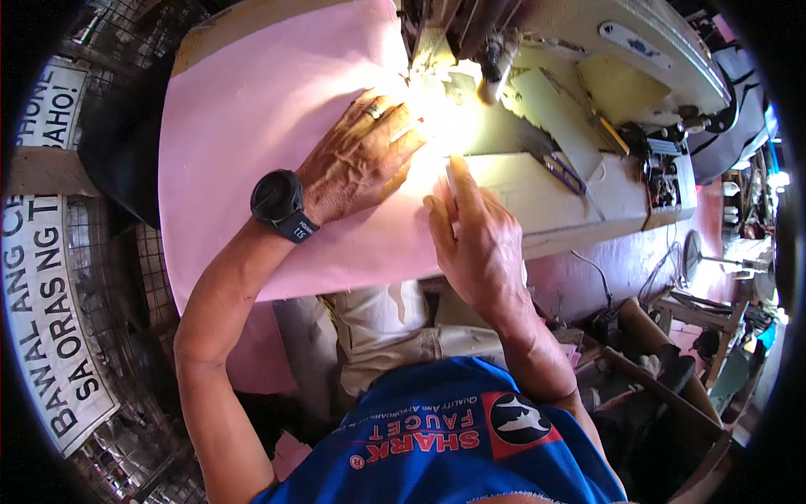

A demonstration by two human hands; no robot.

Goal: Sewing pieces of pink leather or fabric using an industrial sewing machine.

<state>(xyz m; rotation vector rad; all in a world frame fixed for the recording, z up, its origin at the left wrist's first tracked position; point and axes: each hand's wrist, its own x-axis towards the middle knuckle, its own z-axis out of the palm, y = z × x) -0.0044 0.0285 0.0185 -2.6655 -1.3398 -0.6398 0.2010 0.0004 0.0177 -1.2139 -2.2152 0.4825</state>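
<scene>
My left hand, with a ring and a black wristwatch, lies flat on pink fabric. Its fingers stretch toward the brightly lit needle area of a sewing machine, where glare hides the fingertips and the stitching point. At the fabric's right side, my right hand is closed, index finger and thumb brought toward each other. A pale, narrow thing shows between them; whether it is a tool or a fold of fabric, I cannot make out. The fabric spreads over the machine table and hangs past its near edge.
Scissors with dark blue handles lie on the table right of the needle, near a yellow cutter. Small black items crowd the table's right end. A wire mesh with a white sign stands left; a fan is farther right.
</scene>
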